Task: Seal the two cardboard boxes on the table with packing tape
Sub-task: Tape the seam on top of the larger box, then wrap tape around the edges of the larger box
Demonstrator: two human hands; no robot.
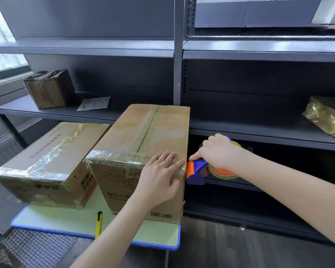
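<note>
Two cardboard boxes stand on a pale green table (66, 219) with a blue edge. The taller box (143, 136) is on the right, with clear tape along its top seam and across its near top edge. The lower box (52, 151) sits to its left, also taped. My left hand (161, 176) lies flat on the tall box's near right corner, pressing the tape down. My right hand (219, 151) grips a blue and orange tape dispenser (199, 169) held against the box's right side, just past that corner.
A yellow utility knife (98, 223) lies on the table near its front edge. Dark metal shelving (259, 55) runs behind and to the right. It holds a small taped box (48, 89), a flat packet (94, 103) and a yellow-wrapped parcel (327, 115).
</note>
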